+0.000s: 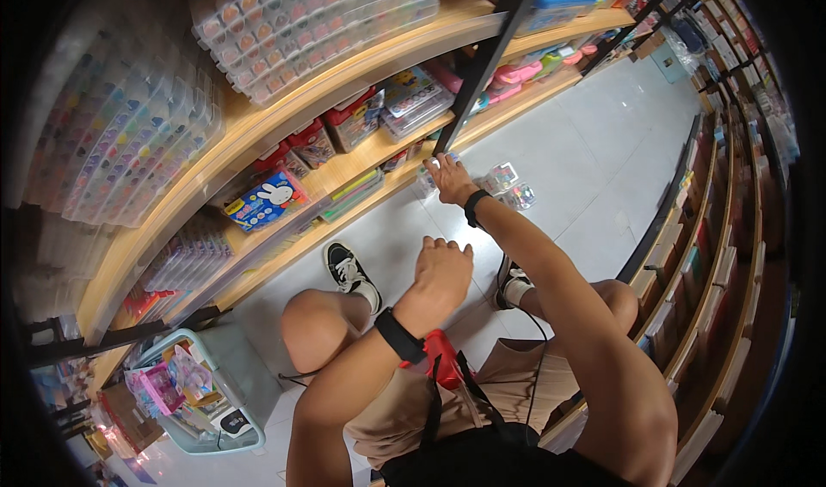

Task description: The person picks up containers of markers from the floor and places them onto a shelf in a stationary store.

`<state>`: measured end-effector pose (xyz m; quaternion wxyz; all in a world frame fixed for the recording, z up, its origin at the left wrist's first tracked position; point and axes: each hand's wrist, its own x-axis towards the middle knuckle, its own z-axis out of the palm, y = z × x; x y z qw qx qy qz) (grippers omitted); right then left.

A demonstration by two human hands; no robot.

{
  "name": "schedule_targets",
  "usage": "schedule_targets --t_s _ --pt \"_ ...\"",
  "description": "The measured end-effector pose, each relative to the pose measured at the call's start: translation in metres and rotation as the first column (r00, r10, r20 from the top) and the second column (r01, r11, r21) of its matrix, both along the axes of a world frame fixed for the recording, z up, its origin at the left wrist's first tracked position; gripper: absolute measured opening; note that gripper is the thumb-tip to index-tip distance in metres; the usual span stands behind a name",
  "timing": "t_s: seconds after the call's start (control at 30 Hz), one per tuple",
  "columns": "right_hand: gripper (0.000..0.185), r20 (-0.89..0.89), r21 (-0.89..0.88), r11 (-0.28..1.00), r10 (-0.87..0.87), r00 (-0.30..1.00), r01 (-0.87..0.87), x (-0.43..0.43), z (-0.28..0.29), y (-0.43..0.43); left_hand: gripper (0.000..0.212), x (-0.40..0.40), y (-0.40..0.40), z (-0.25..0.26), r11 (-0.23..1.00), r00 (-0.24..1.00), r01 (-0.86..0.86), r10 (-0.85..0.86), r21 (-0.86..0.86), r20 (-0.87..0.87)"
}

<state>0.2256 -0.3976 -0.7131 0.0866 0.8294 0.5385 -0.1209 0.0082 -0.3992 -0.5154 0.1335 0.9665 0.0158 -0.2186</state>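
Observation:
My right hand (450,178) reaches down to the tiled floor beside the lowest wooden shelf. Its fingers lie over a clear plastic container (425,182), mostly hidden beneath them; whether they grip it is unclear. Just right of that hand, several clear plastic containers with small colourful contents (506,180) stand on the floor. My left hand (444,269) hangs above the floor between my knees, its fingers curled and their undersides hidden, so I cannot tell whether anything is in it. A black band is on each wrist.
Shelves (368,158) at left carry stacked clear cases (316,29), red-lidded boxes (312,144) and a rabbit-printed blue box (268,200). A black shelf post (481,67) rises near my right hand. A filled light-blue bin (242,384) stands at lower left. Bookshelves (700,248) line the right.

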Motion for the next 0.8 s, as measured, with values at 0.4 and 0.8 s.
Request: schedule_targets --t_s 0.4,0.8 --pt "0.061 0.310 -0.132 0.970 0.236 0.921 -0.204 0.007 -0.055 0.028 0.055 0.003 -0.002 0.016 0.999 0.999 -0.042 0.042 0.013 0.026" --pt "0.065 0.042 0.116 0.965 0.230 0.972 -0.233 -0.002 0.045 -0.003 0.048 0.001 0.014 0.010 0.989 0.993 -0.100 0.105 0.112 -0.045"
